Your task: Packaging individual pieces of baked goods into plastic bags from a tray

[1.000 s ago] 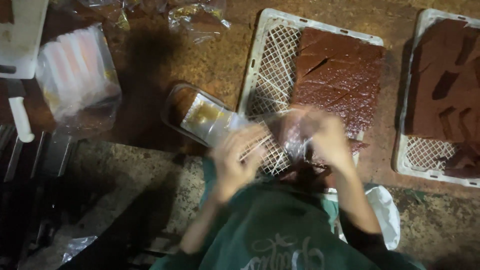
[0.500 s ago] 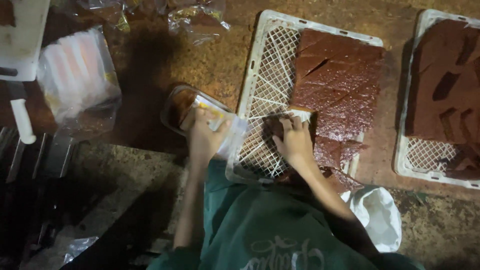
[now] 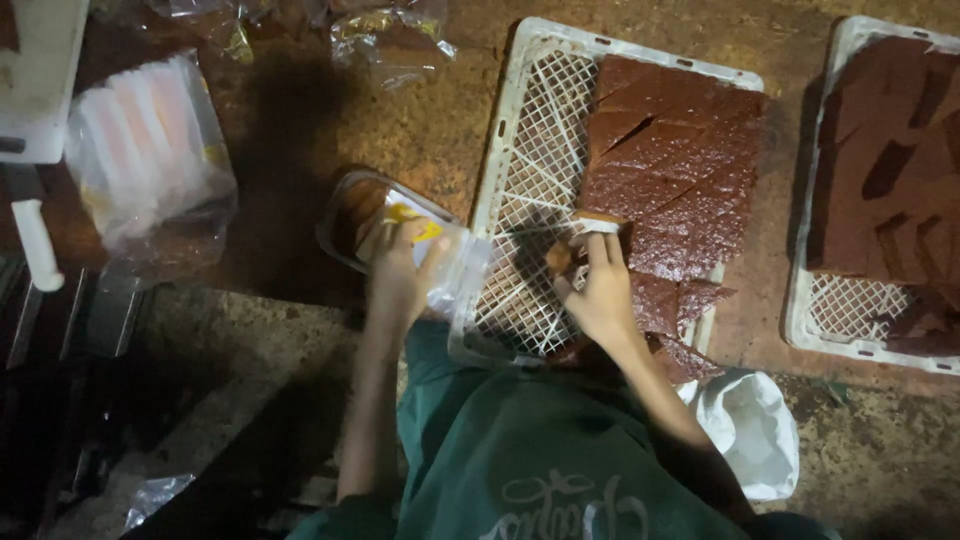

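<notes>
My left hand (image 3: 402,272) rests on a clear plastic container (image 3: 352,212) with a yellow label, holding it on the brown table. My right hand (image 3: 597,285) reaches into a white lattice tray (image 3: 535,170) and pinches a brown cake slice (image 3: 598,226) at the edge of a slab of cut brown cake (image 3: 680,180). The left half of that tray is bare mesh.
A second white tray (image 3: 830,320) with brown cake pieces lies at the right. A bag of pale stacked containers (image 3: 150,140) sits at the left, crumpled plastic bags (image 3: 390,40) at the top, a white bag (image 3: 755,430) near my right elbow.
My hands have parted from the middle. The left went down onto the plastic container, the right moved over to the cake slab and took hold of a slice.
</notes>
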